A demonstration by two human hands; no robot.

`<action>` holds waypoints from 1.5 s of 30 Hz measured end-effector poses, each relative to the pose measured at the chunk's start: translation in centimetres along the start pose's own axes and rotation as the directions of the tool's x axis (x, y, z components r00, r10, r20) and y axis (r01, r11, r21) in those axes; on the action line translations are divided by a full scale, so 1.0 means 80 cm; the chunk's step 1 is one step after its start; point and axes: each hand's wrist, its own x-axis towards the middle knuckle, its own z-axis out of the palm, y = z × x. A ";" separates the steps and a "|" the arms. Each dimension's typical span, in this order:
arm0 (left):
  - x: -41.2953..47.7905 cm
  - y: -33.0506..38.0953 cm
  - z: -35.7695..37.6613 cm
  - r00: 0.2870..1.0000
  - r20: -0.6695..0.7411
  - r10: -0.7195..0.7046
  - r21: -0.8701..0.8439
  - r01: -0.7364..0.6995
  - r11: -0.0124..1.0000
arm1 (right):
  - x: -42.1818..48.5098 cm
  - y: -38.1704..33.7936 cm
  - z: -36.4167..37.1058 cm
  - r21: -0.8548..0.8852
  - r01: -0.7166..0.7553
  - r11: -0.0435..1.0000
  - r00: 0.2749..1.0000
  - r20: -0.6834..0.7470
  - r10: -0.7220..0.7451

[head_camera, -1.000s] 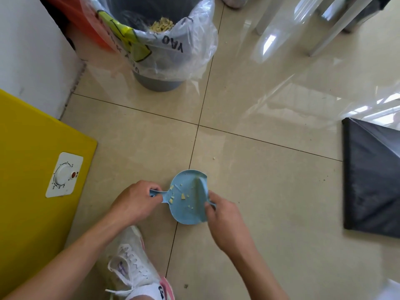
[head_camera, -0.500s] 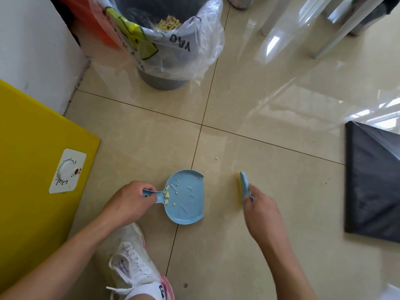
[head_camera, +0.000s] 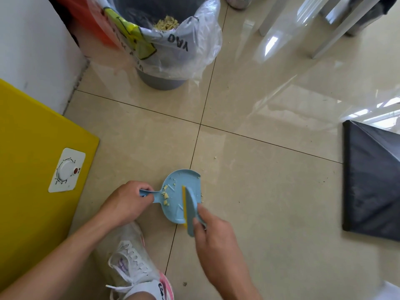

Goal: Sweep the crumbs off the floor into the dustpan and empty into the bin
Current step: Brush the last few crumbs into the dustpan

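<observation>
A small light-blue dustpan [head_camera: 173, 187] lies flat on the beige tiled floor, with yellow crumbs [head_camera: 165, 194] gathered near its handle. My left hand [head_camera: 125, 202] grips that handle. My right hand [head_camera: 213, 232] holds a small blue brush with yellow bristles [head_camera: 190, 207], which rests across the pan's right, open edge. A few loose crumbs [head_camera: 215, 157] lie on the floor just beyond the pan. The grey bin [head_camera: 161, 80], lined with a clear plastic bag, stands farther ahead and holds more crumbs.
A yellow box with a white dial [head_camera: 39, 169] stands close on the left against a white wall [head_camera: 32, 40]. A black fabric panel [head_camera: 372, 182] lies at the right. White furniture legs [head_camera: 333, 33] stand at the back right. My white shoe [head_camera: 134, 269] is below the pan.
My right hand swung the brush out to the right of the pan, then brought it back left onto the pan's open edge. My left hand has kept the pan in place.
</observation>
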 end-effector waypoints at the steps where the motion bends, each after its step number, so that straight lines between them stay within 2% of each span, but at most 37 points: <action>1: -0.001 -0.002 -0.001 1.000 0.003 -0.003 -0.006 0.003 1.000 | 0.004 0.006 -0.014 -0.008 -0.019 1.000 0.999 -0.045 0.019; 5: 0.001 -0.014 -0.014 1.000 0.000 -0.006 -0.026 0.006 1.000 | 0.041 0.042 -0.065 -0.120 -0.186 0.975 0.966 -0.204 0.159; 8: 0.003 -0.021 -0.019 1.000 -0.006 -0.013 -0.029 0.013 0.999 | 0.066 0.048 -0.058 -0.145 -0.251 0.957 0.959 -0.173 0.225; 10: 0.002 -0.018 -0.015 1.000 -0.003 -0.008 -0.018 0.008 1.000 | 0.072 0.039 -0.032 -0.109 -0.218 0.970 0.973 -0.097 0.208; 15: 0.002 -0.009 -0.005 1.000 -0.004 -0.009 -0.014 0.009 1.000 | 0.075 0.005 -0.001 0.106 -0.163 0.981 0.983 0.104 0.152; 17: 0.004 -0.011 -0.008 1.000 0.009 -0.022 -0.058 0.023 0.998 | 0.071 0.002 -0.012 0.180 -0.140 0.974 0.987 0.102 0.123; 20: 0.006 -0.013 -0.015 1.000 0.019 -0.018 -0.090 0.020 0.996 | 0.067 0.010 -0.046 0.162 -0.052 0.985 0.999 0.011 0.051; 23: 0.007 -0.018 -0.020 1.000 -0.021 -0.010 -0.092 0.008 0.996 | 0.088 0.019 -0.090 0.046 -0.008 0.999 0.980 -0.198 0.017; 25: 0.005 -0.022 -0.019 0.999 -0.044 -0.009 -0.110 0.004 0.994 | 0.117 0.021 -0.113 -0.114 -0.017 0.993 0.947 -0.320 -0.021; 26: 0.004 -0.023 -0.017 0.999 -0.050 -0.016 -0.127 0.010 0.992 | 0.133 0.020 -0.119 -0.216 -0.020 0.976 0.941 -0.335 -0.055; 28: 0.001 -0.023 -0.010 0.997 -0.062 -0.035 -0.145 0.026 0.989 | 0.159 0.015 -0.116 -0.389 -0.027 0.921 0.957 -0.275 -0.088; 32: -0.005 -0.015 0.010 0.996 -0.085 -0.034 -0.175 0.019 0.984 | 0.157 0.015 -0.058 -0.644 0.030 0.765 0.999 -0.012 -0.049; 34: -0.003 -0.013 0.016 0.996 -0.089 -0.027 -0.181 0.010 0.984 | 0.128 0.014 -0.030 -0.538 0.067 0.840 0.997 0.058 -0.042; 36: 0.000 -0.015 0.019 0.995 -0.096 -0.031 -0.182 0.013 0.983 | 0.098 0.010 -0.011 -0.312 0.061 0.948 0.993 0.116 -0.026; 39: 0.002 -0.018 0.017 0.995 -0.101 0.008 -0.200 -0.028 0.979 | 0.060 0.003 -0.008 -0.020 -0.008 1.000 0.993 0.121 0.010; 41: -0.003 -0.017 0.015 0.990 -0.119 0.078 -0.213 -0.103 0.972 | 0.039 0.005 -0.020 0.131 -0.036 0.991 0.996 0.083 0.025; 43: -0.011 -0.013 0.013 0.978 -0.158 0.139 -0.286 -0.180 0.941 | 0.021 0.009 -0.039 0.314 -0.036 0.949 0.999 -0.024 0.046; 44: -0.016 -0.009 0.012 0.972 -0.176 0.158 -0.329 -0.210 0.921 | 0.018 0.013 -0.051 0.448 -0.037 0.894 0.990 -0.103 0.092; 45: -0.021 -0.002 0.009 0.965 -0.195 0.177 -0.364 -0.239 0.900 | 0.019 0.021 -0.064 0.600 -0.067 0.797 0.966 -0.159 0.202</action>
